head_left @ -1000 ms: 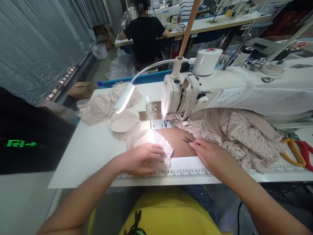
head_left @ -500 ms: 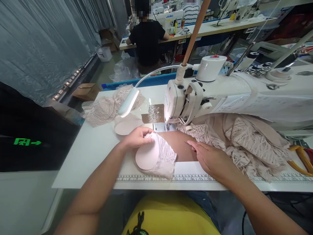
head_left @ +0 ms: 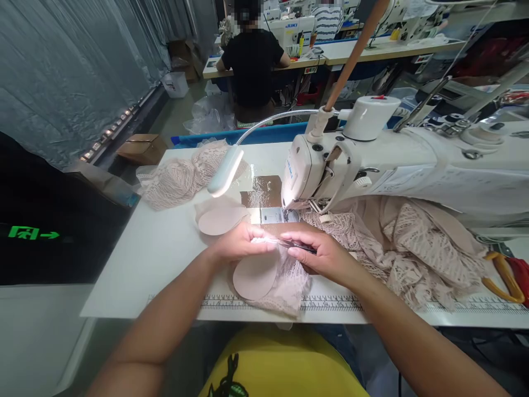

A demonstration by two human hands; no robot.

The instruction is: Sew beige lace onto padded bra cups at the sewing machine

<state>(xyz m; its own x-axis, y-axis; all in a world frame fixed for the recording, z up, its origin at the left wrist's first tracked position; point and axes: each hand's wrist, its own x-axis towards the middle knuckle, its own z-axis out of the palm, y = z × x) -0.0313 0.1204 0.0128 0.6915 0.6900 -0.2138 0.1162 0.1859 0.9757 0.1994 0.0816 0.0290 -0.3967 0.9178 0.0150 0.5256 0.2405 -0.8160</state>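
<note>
A beige lace bra cup (head_left: 264,278) with a smooth round pad lies on the white table in front of the sewing machine (head_left: 372,160). My left hand (head_left: 242,242) pinches the cup's upper edge. My right hand (head_left: 320,253) is closed round small thread snips (head_left: 295,246), with the blades at that same edge, close to my left fingertips. Both hands sit just in front of the needle plate (head_left: 273,215).
A heap of lace pieces (head_left: 405,248) lies under the machine arm at right. More lace cups (head_left: 182,176) and a loose pad (head_left: 221,219) are at the left under the gooseneck lamp (head_left: 225,171). Red and yellow scissors (head_left: 510,273) sit at the far right. A person in black sits beyond.
My left hand turned the cup pad-side up and lifted its edge. My right hand came off the table with the snips and moved left to meet the left hand.
</note>
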